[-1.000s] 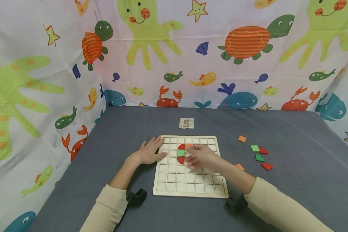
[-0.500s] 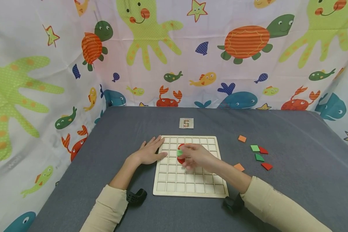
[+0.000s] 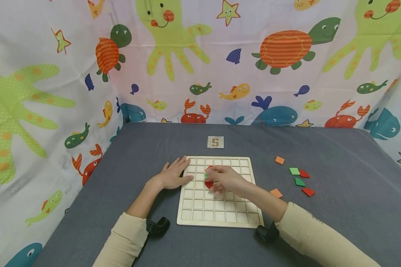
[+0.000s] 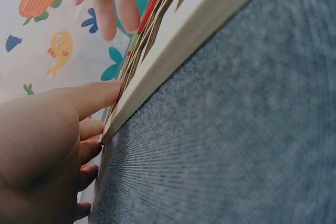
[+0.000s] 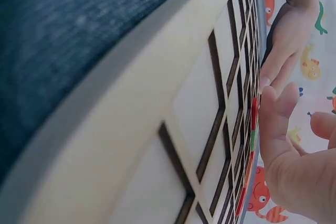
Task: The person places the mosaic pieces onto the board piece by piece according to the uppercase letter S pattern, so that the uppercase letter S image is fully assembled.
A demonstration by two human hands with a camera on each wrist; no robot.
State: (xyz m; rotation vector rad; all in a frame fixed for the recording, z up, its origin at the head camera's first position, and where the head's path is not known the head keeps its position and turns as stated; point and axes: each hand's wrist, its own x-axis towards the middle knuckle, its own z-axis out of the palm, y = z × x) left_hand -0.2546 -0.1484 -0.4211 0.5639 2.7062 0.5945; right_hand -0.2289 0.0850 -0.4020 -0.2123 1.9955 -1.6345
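Note:
A pale wooden grid board lies on the dark grey cloth. My left hand rests with straight, spread fingers at the board's upper left edge, its thumb on the rim in the left wrist view. Over the upper middle of the grid is my right hand, fingers loosely bent, with no piece visible between them. Beneath its fingertips a red piece and a green square partly show. In the right wrist view a row of red, green and orange pieces sits in the grid beyond the fingers.
Behind the board lies a small card with an S pattern. Right of the board are loose pieces: an orange square, another orange square, a light green square, a dark green piece and red pieces.
My right hand has shifted slightly left over the grid, now covering the orange piece and more of the green and red ones. The left hand stays still.

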